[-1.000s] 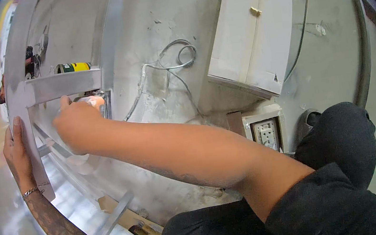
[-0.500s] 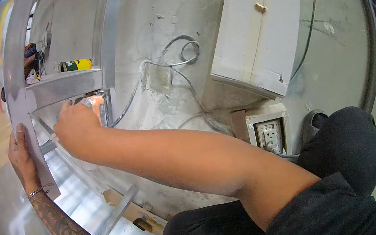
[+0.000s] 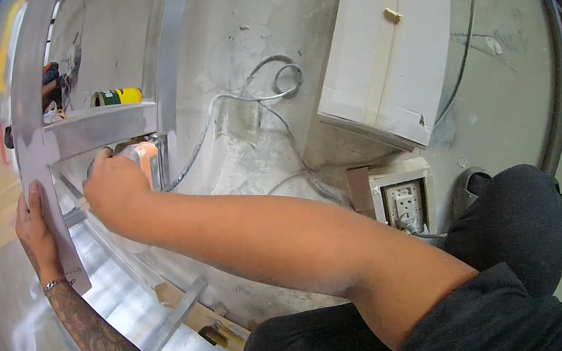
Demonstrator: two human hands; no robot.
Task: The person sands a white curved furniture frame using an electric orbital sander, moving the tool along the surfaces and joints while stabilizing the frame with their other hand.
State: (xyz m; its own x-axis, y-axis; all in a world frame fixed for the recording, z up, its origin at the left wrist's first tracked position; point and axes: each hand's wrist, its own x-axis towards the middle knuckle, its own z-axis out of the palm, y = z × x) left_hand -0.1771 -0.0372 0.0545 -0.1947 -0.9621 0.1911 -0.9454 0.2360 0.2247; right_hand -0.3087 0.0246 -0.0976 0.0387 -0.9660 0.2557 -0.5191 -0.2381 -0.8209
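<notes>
My left hand (image 3: 36, 235) grips the outer edge of a grey frame (image 3: 36, 149). Its thumb lies along the flat upright; the other fingers are mostly hidden behind. Under the frame's crossbar, my right hand (image 3: 117, 188) is closed, fingers curled, against an orange-bodied tool (image 3: 148, 154). A grey cord (image 3: 194, 160) runs up to the tool's side. The hand and frame hide most of the tool, so its exact kind does not show. My right forearm reaches across from the lower right.
A yellow and green can (image 3: 117, 96) lies behind the crossbar. The cord loops over the dusty floor. A long white carton (image 3: 386, 53) lies at upper right, above a boxed power socket (image 3: 405, 202) with a plug. A brush-like tool (image 3: 221, 336) rests near my knee.
The frame, hands and floor all sit slightly farther right in the view. My right hand stays at the orange tool and my left on the frame.
</notes>
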